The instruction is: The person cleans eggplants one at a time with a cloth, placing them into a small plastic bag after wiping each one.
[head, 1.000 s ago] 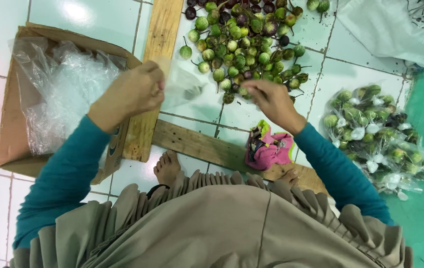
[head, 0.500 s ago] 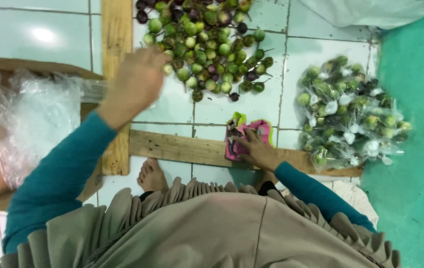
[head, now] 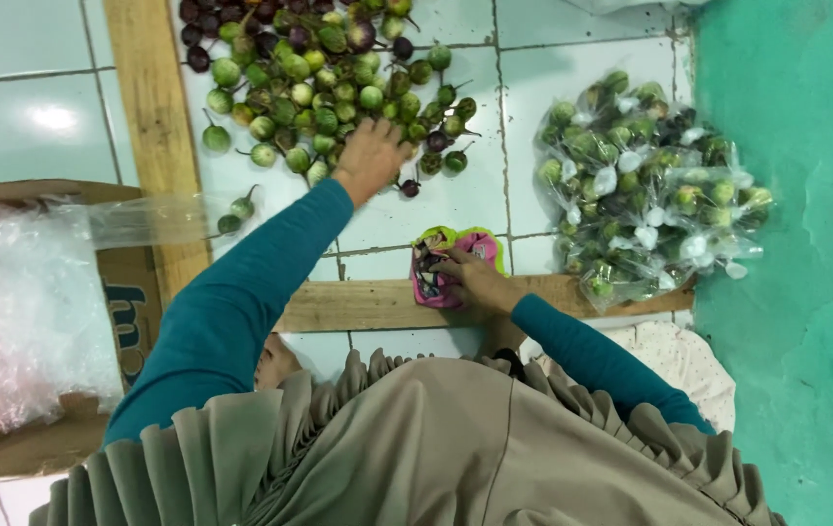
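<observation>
While the left hand [head: 370, 156] lies spread on the loose pile of little eggplants [head: 324, 68] on the floor, the right hand [head: 475, 278] pinches into a pink pouch [head: 441, 255] on the wooden plank [head: 358, 304]. Clear bags of eggplants [head: 645, 185] sit by the green floor edge. A cardboard box [head: 129, 312] holds crumpled plastic [head: 27, 312].

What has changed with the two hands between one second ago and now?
The left hand moved from the cardboard box onto the loose eggplants. The right hand left that pile and came down onto the pink pouch on the plank. The bagged eggplants, box and plank lie as before.
</observation>
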